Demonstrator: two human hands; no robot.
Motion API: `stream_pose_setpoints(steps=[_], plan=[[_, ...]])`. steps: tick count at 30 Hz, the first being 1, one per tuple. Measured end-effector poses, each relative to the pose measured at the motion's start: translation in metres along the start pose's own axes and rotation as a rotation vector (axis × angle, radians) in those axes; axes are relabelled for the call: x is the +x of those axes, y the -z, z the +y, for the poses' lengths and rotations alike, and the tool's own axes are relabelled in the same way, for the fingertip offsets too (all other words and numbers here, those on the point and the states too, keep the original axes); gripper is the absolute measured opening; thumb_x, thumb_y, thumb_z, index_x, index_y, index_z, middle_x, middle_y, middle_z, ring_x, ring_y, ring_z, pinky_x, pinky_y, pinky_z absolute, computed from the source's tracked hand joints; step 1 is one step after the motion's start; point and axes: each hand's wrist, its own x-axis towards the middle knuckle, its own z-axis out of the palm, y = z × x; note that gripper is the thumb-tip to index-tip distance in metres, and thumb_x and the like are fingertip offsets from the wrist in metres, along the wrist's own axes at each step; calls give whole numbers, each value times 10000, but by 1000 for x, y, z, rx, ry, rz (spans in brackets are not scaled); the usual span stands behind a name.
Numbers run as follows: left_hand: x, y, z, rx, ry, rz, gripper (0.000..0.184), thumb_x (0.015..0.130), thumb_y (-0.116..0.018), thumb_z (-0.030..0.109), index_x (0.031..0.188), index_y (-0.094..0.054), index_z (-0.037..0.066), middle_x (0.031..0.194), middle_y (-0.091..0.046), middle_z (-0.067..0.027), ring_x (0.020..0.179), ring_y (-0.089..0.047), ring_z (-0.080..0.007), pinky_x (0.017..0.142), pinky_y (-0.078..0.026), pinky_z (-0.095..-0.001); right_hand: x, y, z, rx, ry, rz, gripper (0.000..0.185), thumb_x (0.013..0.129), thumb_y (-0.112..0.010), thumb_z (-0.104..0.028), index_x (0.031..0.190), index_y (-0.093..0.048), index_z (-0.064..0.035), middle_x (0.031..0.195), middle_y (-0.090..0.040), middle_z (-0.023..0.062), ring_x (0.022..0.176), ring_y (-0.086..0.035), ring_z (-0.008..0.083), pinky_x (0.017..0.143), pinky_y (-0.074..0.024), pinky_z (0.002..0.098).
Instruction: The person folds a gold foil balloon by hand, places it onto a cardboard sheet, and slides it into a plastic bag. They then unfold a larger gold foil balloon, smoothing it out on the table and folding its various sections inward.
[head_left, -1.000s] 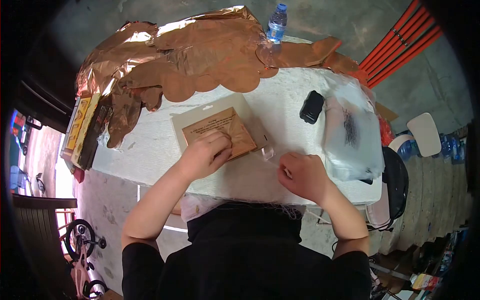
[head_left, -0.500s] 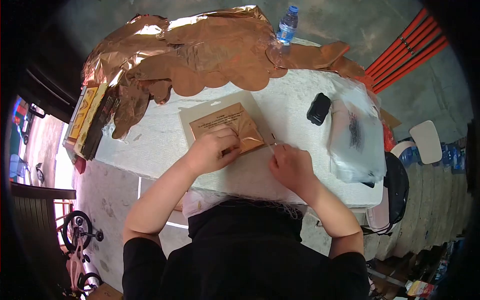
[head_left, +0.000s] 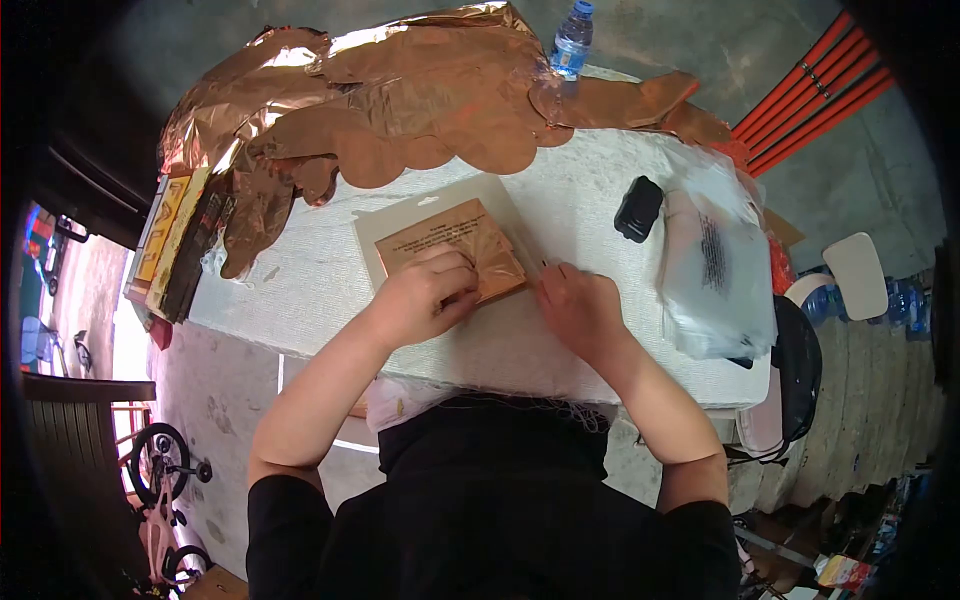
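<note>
A folded copper foil piece (head_left: 490,255) in a clear wrapper with printed text lies on a beige card (head_left: 500,198) with a hang hole. My left hand (head_left: 428,298) rests on its lower left part, fingers curled; whether they pinch the wrapper is hidden. Beside the package's right corner, my right hand (head_left: 580,308) has its fingers closed together, and what they hold is too small to name. Both lie over the white covered table (head_left: 300,300).
Copper foil balloons (head_left: 400,110) spread along the far edge near a water bottle (head_left: 571,42). To the right are a black case (head_left: 638,209) and a stack of clear plastic bags (head_left: 708,270). Boxes (head_left: 172,245) stand at the left edge.
My right hand has moved left to the package's corner, and the clear strip seen near it is no longer visible. My left hand has stayed on the package. The view has shifted slightly.
</note>
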Motion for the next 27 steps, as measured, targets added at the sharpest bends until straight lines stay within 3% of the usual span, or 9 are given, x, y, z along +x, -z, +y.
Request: stream_pose_setpoints(steps=[3,5,12,17,18,20,21,23,27], plan=[[1,-1,1,35,-14,36,102,744,-690,20,823,-625,16,879,-626,-113,876,-611,-296,769,-503,-376,1,7,1,141,71,85,135,775,-663,-143,749,-551,-72,694,-571,80,589,-608,277,502,-483,392],[0,-2,2,28,3,42,95,753,-683,23,824,-619,14,880,-625,-114,878,-611,-299,770,-503,-375,-1,10,0,179,259,160,133,755,-692,-151,792,-587,-79,681,-545,63,580,-594,259,505,-473,379],[-1,-2,5,31,101,19,70,812,-641,35,857,-595,8,881,-619,-126,872,-605,-311,768,-498,-369,-1,7,-8,120,232,162,224,765,-694,-196,959,-644,-95,732,-540,45,579,-569,248,520,-475,370],[0,-3,5,39,95,28,73,824,-634,33,875,-588,7,894,-617,-137,878,-601,-320,775,-495,-374,-2,9,-25,31,36,-26,566,778,-688,-354,1233,-539,-52,1018,-526,120,904,-559,284,743,-457,423],[0,-3,4,37,90,33,73,826,-633,31,877,-587,6,899,-617,-140,882,-599,-323,779,-494,-375,-2,10,-25,31,37,-27,566,778,-688,-354,1233,-539,-52,1018,-526,120,904,-559,284,743,-457,423],[0,-4,4,34,86,42,71,827,-633,28,874,-586,4,903,-617,-142,886,-598,-324,781,-493,-376,-2,12,-25,-17,33,-33,685,776,-689,-390,1315,-471,-28,1253,-466,188,1169,-464,331,901,-394,467],[0,-5,4,32,81,50,69,827,-633,26,871,-585,3,907,-617,-144,889,-598,-325,782,-493,-376,-2,10,-22,-18,34,-34,685,776,-689,-390,1315,-471,-28,1253,-466,188,1169,-464,331,901,-394,467],[0,-4,4,36,84,42,71,825,-634,23,871,-584,0,908,-616,-145,894,-596,-327,786,-491,-378,-1,3,-14,23,116,68,727,771,-700,-406,1341,-443,-35,1441,-335,219,1346,-321,365,1045,-276,530],[-1,-4,2,21,77,31,84,816,-641,18,872,-583,-5,908,-614,-144,905,-591,-335,797,-486,-387,5,-5,-5,58,99,-22,751,767,-715,-396,1362,-425,-42,1514,-228,224,1418,-210,375,1103,-176,571]])
